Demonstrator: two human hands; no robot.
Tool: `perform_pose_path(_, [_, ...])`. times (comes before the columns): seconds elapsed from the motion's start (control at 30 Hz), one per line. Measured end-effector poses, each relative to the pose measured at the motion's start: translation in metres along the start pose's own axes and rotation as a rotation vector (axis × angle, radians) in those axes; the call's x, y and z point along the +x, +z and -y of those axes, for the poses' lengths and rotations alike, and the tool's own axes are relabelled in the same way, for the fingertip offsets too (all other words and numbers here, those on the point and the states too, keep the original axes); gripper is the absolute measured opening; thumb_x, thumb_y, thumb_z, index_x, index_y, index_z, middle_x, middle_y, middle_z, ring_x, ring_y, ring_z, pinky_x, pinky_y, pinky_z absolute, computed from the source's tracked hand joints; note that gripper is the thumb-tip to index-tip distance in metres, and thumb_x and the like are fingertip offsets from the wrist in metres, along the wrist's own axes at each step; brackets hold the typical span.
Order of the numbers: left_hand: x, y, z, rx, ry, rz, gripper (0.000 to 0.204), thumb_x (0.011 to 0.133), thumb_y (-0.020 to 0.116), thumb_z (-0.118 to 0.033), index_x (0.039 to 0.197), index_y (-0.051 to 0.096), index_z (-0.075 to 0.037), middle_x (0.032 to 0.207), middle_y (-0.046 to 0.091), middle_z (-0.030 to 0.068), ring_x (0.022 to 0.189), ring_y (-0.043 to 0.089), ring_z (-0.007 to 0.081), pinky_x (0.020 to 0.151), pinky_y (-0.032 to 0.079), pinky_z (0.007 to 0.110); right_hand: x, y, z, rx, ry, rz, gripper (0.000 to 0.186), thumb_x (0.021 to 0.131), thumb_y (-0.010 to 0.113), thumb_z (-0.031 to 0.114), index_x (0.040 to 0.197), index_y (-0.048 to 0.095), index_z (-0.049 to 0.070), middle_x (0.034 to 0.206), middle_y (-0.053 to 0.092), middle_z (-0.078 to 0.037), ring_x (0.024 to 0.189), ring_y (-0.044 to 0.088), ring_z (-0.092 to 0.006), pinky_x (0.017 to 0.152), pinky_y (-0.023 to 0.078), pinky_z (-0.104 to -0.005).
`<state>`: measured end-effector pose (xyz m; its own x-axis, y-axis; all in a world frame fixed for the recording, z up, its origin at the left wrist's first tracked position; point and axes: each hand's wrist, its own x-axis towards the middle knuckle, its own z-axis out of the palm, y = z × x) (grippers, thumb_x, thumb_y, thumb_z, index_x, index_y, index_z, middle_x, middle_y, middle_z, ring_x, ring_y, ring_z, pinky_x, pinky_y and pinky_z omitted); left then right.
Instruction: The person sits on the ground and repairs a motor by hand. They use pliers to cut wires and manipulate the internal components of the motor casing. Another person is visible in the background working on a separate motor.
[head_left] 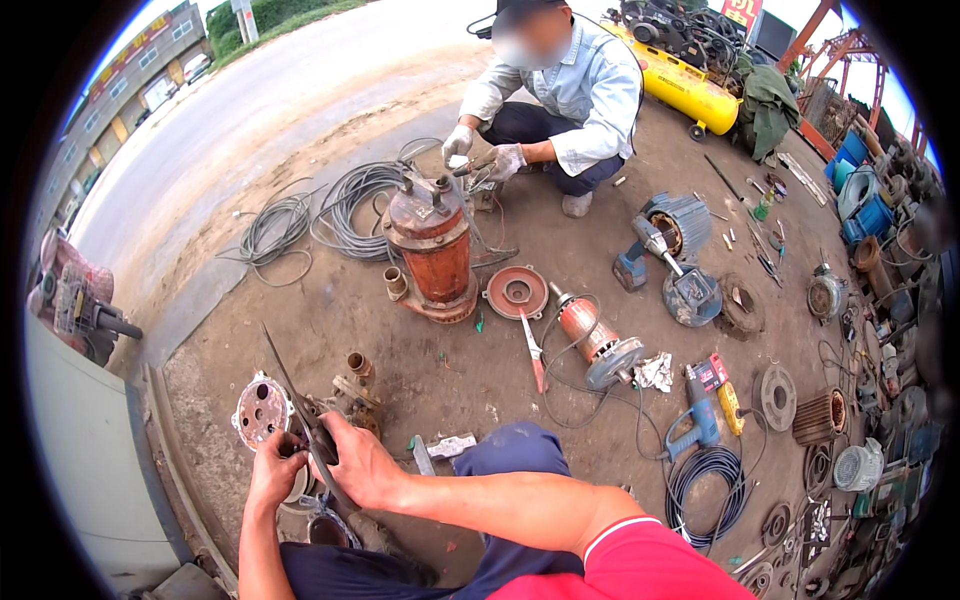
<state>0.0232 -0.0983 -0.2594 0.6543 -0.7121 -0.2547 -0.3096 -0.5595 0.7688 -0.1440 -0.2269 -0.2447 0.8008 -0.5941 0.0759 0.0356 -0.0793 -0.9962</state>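
My right hand (pixel 358 462) is closed around a long, dark, tapering tool (pixel 285 378), its thin point reaching up and left; its exact kind is unclear. Close beside it, my left hand (pixel 276 468) has its fingers pinched together near the tool's thicker part, and whatever they hold is hidden. Just beyond the left hand sits a round, pinkish metal cover with holes (pixel 262 408). Brass-coloured pipe fittings (pixel 358 385) stand to its right. A hammer-like tool with a pale handle (pixel 452 447) lies by my knee.
Across from me, a crouching person in gloves (pixel 505 160) works behind a rusty red pump (pixel 430 250). Cable coils (pixel 360 210) lie left of it. A rotor (pixel 590 335), blue power drill (pixel 693 425) and hose coil (pixel 708 490) lie to the right. A pale cabinet (pixel 90 460) borders my left.
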Motion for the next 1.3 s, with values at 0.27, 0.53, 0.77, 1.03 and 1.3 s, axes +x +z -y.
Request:
perform_pose_path(0.27, [-0.001,-0.003,-0.003,0.035,-0.012,0.024,0.018,0.078,0.073,0.000,0.094,0.065,0.004,0.079,0.068,0.0079,0.073,0.062,0.0131,0.068,0.050,0.030,0.000,0.004,-0.005,0.000,-0.027,-0.008,0.043,0.083,0.070,0.022,0.112,0.050,-0.003,0.088,0.065,-0.027,0.086,0.067,-0.0423,0.074,0.051,-0.0450])
perform_pose_path(0.53, [-0.002,-0.003,-0.002,0.058,0.004,0.017,0.016,0.078,0.073,0.001,0.092,0.065,0.004,0.077,0.067,0.0076,0.072,0.061,0.0131,0.067,0.049,0.030,0.000,0.004,-0.005,-0.005,-0.010,-0.011,0.042,0.083,0.070,0.021,0.110,0.049,-0.003,0.087,0.065,-0.026,0.086,0.066,-0.0425,0.074,0.051,-0.0452])
perform_pose_path(0.77, [-0.004,-0.005,-0.006,0.075,0.006,0.012,0.016,0.078,0.072,0.001,0.092,0.065,0.004,0.077,0.067,0.0076,0.072,0.061,0.0133,0.067,0.049,0.030,0.000,0.007,-0.008,-0.037,-0.010,-0.010,0.042,0.083,0.070,0.022,0.110,0.049,-0.003,0.086,0.064,-0.027,0.086,0.065,-0.0439,0.074,0.050,-0.0460])
perform_pose_path(1.03, [-0.004,-0.004,-0.007,0.041,-0.003,0.016,0.015,0.078,0.072,0.001,0.092,0.065,0.004,0.077,0.066,0.0069,0.072,0.060,0.0125,0.066,0.048,0.030,0.000,0.005,-0.005,-0.035,0.025,0.008,0.045,0.084,0.069,0.022,0.114,0.049,-0.004,0.088,0.065,-0.027,0.088,0.066,-0.0432,0.075,0.051,-0.0458])
perform_pose_path(1.3, [-0.003,-0.006,-0.004,0.062,-0.001,0.023,0.018,0.079,0.072,0.000,0.094,0.065,0.004,0.078,0.066,0.0068,0.073,0.060,0.0133,0.068,0.048,0.031,0.000,0.005,-0.006,-0.030,0.013,0.023,0.044,0.084,0.069,0.022,0.114,0.049,-0.003,0.088,0.065,-0.027,0.087,0.066,-0.0430,0.075,0.051,-0.0455])
